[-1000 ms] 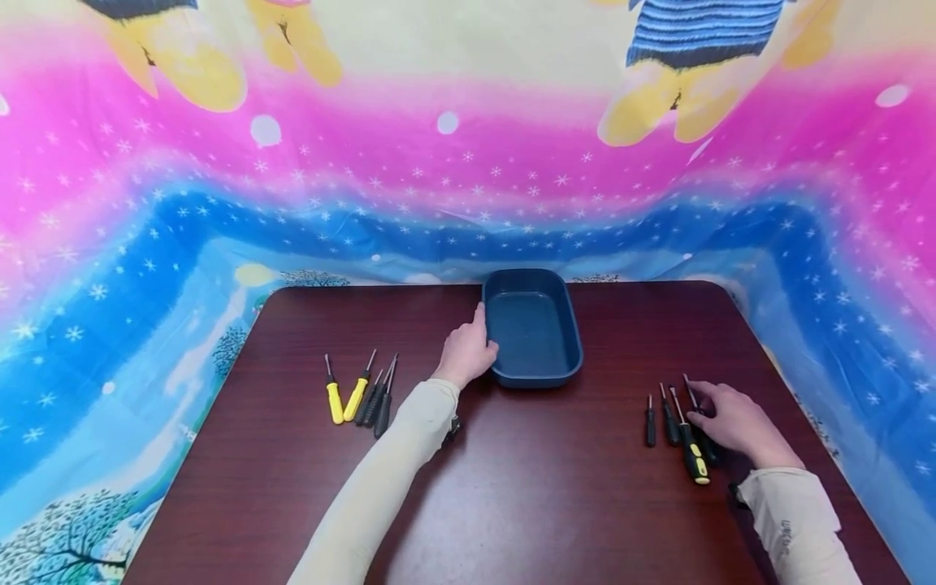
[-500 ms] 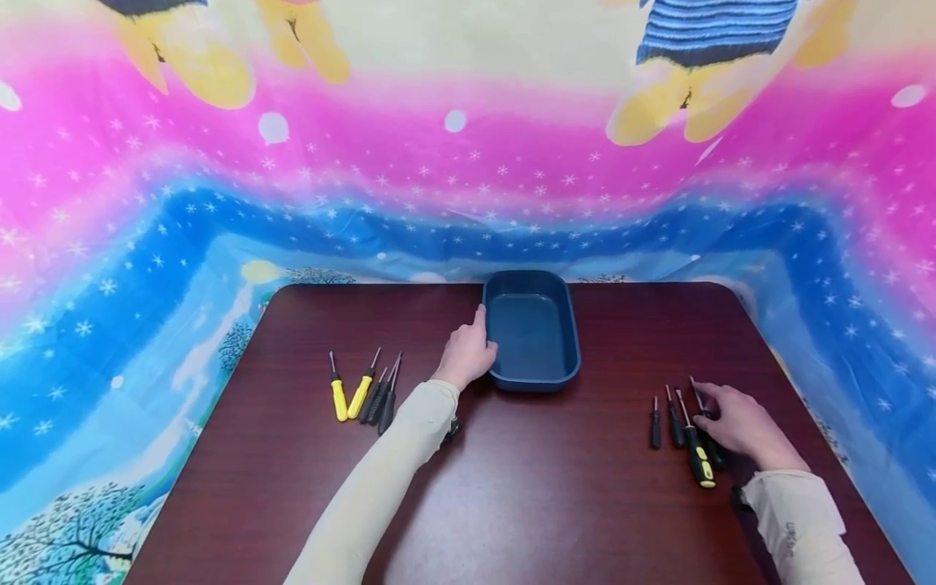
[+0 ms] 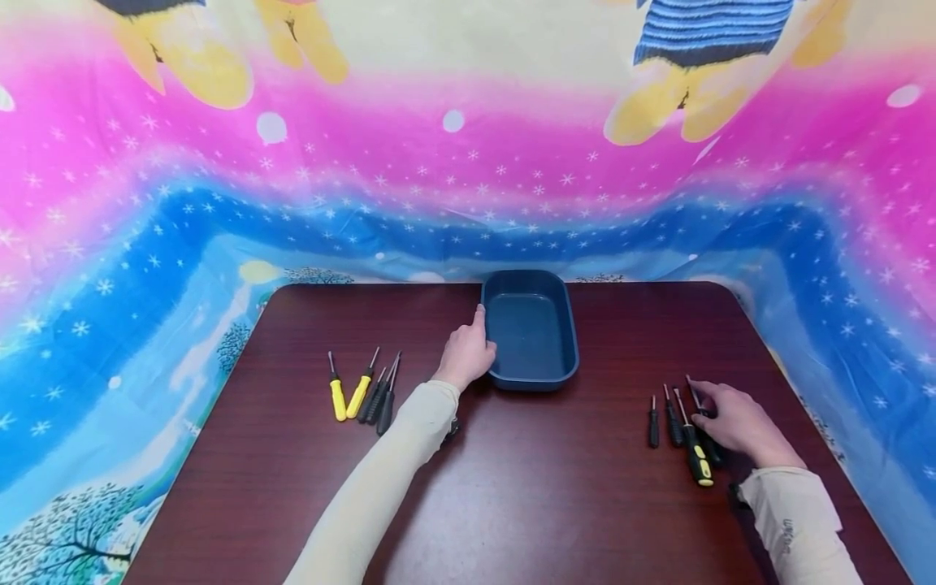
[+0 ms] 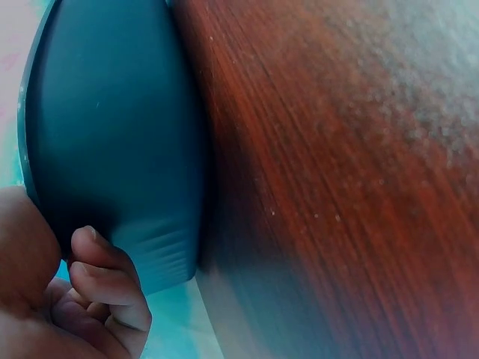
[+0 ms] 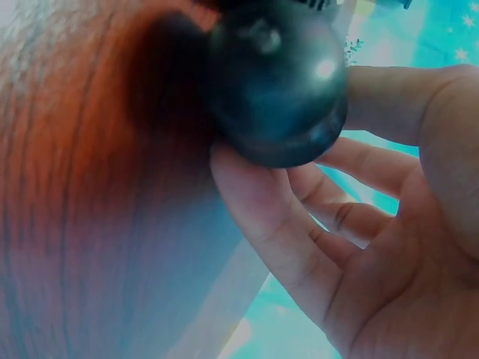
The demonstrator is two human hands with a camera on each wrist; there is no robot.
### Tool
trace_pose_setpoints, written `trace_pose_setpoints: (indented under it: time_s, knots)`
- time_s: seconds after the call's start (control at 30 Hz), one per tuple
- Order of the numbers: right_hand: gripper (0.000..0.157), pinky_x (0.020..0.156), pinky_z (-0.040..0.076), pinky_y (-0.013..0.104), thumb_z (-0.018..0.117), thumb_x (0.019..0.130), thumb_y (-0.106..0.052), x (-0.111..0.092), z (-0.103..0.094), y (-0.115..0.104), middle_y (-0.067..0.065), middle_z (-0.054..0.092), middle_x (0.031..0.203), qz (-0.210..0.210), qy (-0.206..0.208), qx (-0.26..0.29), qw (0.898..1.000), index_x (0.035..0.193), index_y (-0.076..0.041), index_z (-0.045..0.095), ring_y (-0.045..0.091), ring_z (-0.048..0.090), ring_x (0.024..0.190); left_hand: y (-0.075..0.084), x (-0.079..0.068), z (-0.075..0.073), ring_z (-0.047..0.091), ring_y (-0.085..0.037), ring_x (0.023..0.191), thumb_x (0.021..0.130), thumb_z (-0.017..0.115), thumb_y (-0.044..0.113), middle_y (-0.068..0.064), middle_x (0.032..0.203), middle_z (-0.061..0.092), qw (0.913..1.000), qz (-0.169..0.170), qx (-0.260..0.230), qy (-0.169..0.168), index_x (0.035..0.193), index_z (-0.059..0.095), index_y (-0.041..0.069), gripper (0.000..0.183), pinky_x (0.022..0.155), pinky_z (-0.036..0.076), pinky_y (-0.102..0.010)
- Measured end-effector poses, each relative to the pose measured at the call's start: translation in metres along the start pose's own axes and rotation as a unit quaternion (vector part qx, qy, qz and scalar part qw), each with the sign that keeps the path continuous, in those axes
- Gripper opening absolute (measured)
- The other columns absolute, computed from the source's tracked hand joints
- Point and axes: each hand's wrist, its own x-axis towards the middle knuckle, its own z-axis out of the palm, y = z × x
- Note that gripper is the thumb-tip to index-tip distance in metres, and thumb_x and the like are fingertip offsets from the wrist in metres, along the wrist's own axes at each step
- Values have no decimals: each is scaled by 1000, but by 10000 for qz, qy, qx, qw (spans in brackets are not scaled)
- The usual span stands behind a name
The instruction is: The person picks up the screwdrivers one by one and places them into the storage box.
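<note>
At the back middle of the table stands a deep blue rectangular tub (image 3: 531, 329). My left hand (image 3: 465, 351) grips its left wall, and curled fingers (image 4: 112, 288) show against the outer side in the left wrist view. On the right, my right hand (image 3: 742, 422) holds the rightmost screwdriver by its dark handle (image 5: 277, 90), thumb on one side and fingers on the other. That handle is partly hidden by the hand in the head view. Just left of it lie a black-and-yellow screwdriver (image 3: 698, 461), a black screwdriver (image 3: 673, 426) and a smaller black one (image 3: 654, 428).
Left of the left arm lie a yellow screwdriver (image 3: 338, 400), a second yellow screwdriver (image 3: 358, 398) and several black screwdrivers (image 3: 384, 416). A patterned cloth (image 3: 468, 219) hangs behind and beside the dark wooden table (image 3: 541, 504).
</note>
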Motion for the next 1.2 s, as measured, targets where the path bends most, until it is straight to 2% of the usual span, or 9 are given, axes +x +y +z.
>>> trace_pose_setpoints:
  time_s: [0.23, 0.33, 0.47, 0.6, 0.73, 1.0, 1.2]
  knots:
    - [62, 75, 51, 56, 74, 90, -12, 0, -7, -1, 19, 65, 97, -162, 208, 80, 9996, 143, 11, 51, 33, 61, 84, 2, -1, -1, 49, -20, 47, 98, 61, 14, -4, 54, 53, 10000, 6, 14, 0, 163, 25, 2, 76, 49, 38, -31]
    - [63, 71, 50, 46, 74, 93, -14, 2, -13, -3, 15, 65, 97, -226, 412, 315, 9984, 146, 8, 50, 25, 60, 81, 2, -1, -1, 49, -20, 47, 98, 62, 14, -4, 54, 53, 10000, -12, 2, -2, 163, 25, 2, 76, 49, 39, -31]
    - [63, 63, 45, 31, 71, 99, -21, 6, -23, -11, 12, 65, 102, -207, 579, 1025, 9928, 153, 1, 46, 12, 57, 75, 2, -2, -1, 51, -21, 48, 98, 61, 15, -4, 54, 54, 10000, -59, -33, 4, 164, 25, 2, 76, 51, 41, -32]
    - [66, 63, 54, 31, 66, 103, -26, 13, -32, -23, 16, 61, 113, -173, 414, 2034, 9781, 160, -8, 39, 8, 61, 78, 2, -2, -1, 52, -21, 49, 98, 61, 16, -4, 55, 54, 10000, -69, -23, 18, 164, 25, 3, 76, 52, 42, -33]
    - [71, 70, 61, 34, 65, 104, -26, 26, -36, -35, 18, 59, 116, -164, 292, 2826, 9586, 163, -9, 31, 8, 66, 83, 1, -2, 0, 51, -20, 48, 98, 61, 15, -3, 55, 54, 10000, -53, -22, 15, 164, 25, 3, 76, 50, 41, -32]
    - [70, 76, 61, 30, 64, 104, -23, 61, -39, -63, 10, 57, 111, -284, 307, 3617, 9314, 162, -5, 30, 4, 67, 88, 2, -3, 0, 49, -21, 45, 99, 61, 15, -4, 54, 53, 10000, -49, -64, 7, 163, 26, 2, 74, 46, 39, -31]
    - [69, 80, 62, 31, 64, 104, -24, 85, -38, -90, 9, 55, 114, -250, 125, 4038, 9144, 163, -10, 31, 6, 67, 92, 2, -3, -1, 50, -21, 46, 99, 60, 15, -4, 54, 53, 10000, -57, -46, -19, 164, 25, 3, 75, 47, 40, -31]
